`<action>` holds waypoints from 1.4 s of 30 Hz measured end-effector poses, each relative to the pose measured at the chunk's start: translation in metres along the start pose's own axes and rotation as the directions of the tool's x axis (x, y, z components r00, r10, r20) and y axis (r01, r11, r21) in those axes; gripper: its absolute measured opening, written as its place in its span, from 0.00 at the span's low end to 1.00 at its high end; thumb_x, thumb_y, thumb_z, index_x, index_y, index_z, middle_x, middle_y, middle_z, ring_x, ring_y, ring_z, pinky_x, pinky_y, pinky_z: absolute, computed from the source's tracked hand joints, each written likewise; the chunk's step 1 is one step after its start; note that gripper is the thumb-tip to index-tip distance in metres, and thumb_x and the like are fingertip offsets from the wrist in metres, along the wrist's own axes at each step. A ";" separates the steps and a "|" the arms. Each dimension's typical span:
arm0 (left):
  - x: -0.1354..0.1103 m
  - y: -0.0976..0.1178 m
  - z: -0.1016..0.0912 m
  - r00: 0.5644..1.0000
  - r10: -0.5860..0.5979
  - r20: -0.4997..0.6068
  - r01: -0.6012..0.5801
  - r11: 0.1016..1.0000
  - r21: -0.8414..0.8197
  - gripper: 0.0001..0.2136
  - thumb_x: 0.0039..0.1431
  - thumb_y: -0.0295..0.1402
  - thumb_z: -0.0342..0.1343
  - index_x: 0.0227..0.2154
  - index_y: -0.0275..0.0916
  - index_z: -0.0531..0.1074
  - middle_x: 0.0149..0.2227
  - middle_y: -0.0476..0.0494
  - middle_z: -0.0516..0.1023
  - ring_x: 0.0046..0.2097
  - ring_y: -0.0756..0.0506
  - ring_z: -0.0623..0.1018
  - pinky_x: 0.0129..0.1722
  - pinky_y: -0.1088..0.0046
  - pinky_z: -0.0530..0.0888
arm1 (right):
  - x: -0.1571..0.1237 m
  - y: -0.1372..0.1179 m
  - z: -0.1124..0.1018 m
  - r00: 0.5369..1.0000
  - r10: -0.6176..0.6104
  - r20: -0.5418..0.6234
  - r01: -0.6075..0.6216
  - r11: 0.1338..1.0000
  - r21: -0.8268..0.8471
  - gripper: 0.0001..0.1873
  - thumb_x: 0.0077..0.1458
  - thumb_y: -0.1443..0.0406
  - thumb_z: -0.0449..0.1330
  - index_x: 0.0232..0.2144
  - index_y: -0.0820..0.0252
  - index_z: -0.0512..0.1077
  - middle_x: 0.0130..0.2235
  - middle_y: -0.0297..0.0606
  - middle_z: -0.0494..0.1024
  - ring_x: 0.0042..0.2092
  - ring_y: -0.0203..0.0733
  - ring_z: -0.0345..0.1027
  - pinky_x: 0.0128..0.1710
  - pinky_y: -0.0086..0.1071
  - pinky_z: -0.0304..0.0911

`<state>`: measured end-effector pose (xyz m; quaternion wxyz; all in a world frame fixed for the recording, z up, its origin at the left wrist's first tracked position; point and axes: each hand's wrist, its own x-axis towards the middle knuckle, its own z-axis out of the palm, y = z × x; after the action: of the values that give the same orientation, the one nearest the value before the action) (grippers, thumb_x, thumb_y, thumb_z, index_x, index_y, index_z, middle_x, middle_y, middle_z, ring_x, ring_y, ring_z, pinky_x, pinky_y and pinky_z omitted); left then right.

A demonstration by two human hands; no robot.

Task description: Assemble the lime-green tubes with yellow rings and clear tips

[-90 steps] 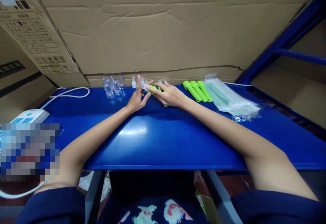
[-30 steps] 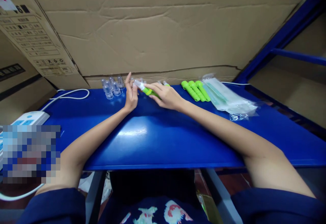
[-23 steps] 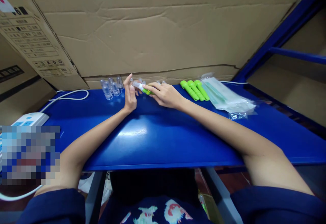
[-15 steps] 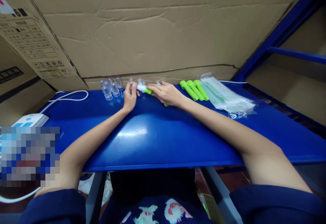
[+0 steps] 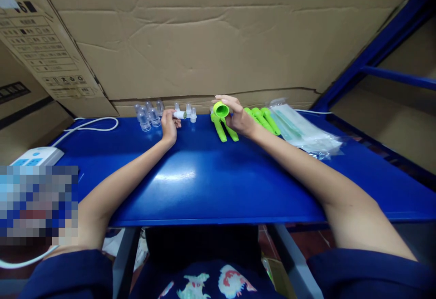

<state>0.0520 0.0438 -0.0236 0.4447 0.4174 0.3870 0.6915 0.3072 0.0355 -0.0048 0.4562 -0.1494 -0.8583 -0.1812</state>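
Observation:
My left hand point(image 5: 168, 127) is closed on a small white cylinder point(image 5: 180, 115) whose end faces right. In my right hand point(image 5: 241, 118) is a hollow green tube point(image 5: 221, 109), its wide round mouth turned toward me. Under it, more green tubes point(image 5: 220, 130) lie on the blue table, partly covered by the held one. Small clear caps point(image 5: 193, 115) stand upright just beyond and right of my left hand. Farther left is a cluster of larger clear plastic bottle-shaped pieces point(image 5: 144, 121).
Several green tubes point(image 5: 261, 120) lie side by side right of my right hand. Next to them is a clear plastic bag point(image 5: 299, 129) with white and pale green contents. A power strip point(image 5: 37, 156) sits at the left, and a cardboard wall point(image 5: 190, 58) closes off the back.
My hands were close together, with the white cylinder against a green part. Now they are apart: my right hand has moved right with a green tube, my left slightly left with the cylinder.

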 end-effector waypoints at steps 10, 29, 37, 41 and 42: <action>0.000 0.001 0.001 1.000 -0.005 0.014 0.005 1.000 0.011 0.12 0.71 0.30 0.42 0.30 0.40 0.65 0.15 0.56 0.67 0.15 0.54 0.66 0.18 0.79 0.60 | 0.015 -0.018 -0.001 0.989 -0.145 -0.032 0.146 0.987 0.068 0.30 0.69 0.71 0.45 0.68 0.45 0.43 0.62 0.48 0.70 0.63 0.44 0.67 0.54 0.50 0.73; 0.002 -0.001 0.000 0.999 -0.054 -0.004 0.054 0.995 -0.080 0.12 0.69 0.35 0.49 0.28 0.40 0.65 0.18 0.56 0.68 0.16 0.55 0.66 0.18 0.79 0.60 | 0.014 -0.018 -0.002 0.988 -0.133 0.083 0.146 0.973 -0.179 0.22 0.70 0.70 0.45 0.64 0.55 0.53 0.55 0.48 0.76 0.57 0.43 0.71 0.52 0.44 0.71; 0.005 0.005 -0.001 0.956 -0.272 0.107 0.291 0.920 -0.263 0.17 0.70 0.31 0.39 0.23 0.39 0.61 0.18 0.53 0.62 0.18 0.53 0.61 0.21 0.77 0.59 | 0.011 -0.021 0.002 0.959 -0.052 0.277 0.125 0.959 -0.255 0.21 0.72 0.67 0.40 0.60 0.64 0.64 0.50 0.49 0.78 0.52 0.45 0.72 0.50 0.41 0.64; 0.006 0.005 -0.002 0.954 -0.255 0.159 0.287 0.932 -0.222 0.17 0.70 0.33 0.42 0.23 0.39 0.61 0.18 0.52 0.62 0.18 0.53 0.62 0.22 0.76 0.61 | 0.011 -0.024 0.002 0.948 -0.016 0.317 0.111 0.952 -0.285 0.22 0.71 0.69 0.40 0.61 0.65 0.64 0.50 0.50 0.78 0.52 0.46 0.72 0.50 0.41 0.60; 0.006 0.004 -0.001 0.959 -0.244 0.147 0.272 0.937 -0.220 0.16 0.70 0.34 0.44 0.24 0.39 0.61 0.20 0.52 0.64 0.18 0.53 0.63 0.22 0.76 0.61 | 0.012 -0.025 0.002 0.945 -0.001 0.328 0.104 0.949 -0.297 0.23 0.71 0.69 0.41 0.61 0.65 0.64 0.50 0.49 0.78 0.51 0.46 0.71 0.50 0.41 0.59</action>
<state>0.0481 0.0479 -0.0190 0.6004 0.3464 0.3262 0.6427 0.2891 0.0149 -0.0003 0.2749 -0.2234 -0.8861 -0.2990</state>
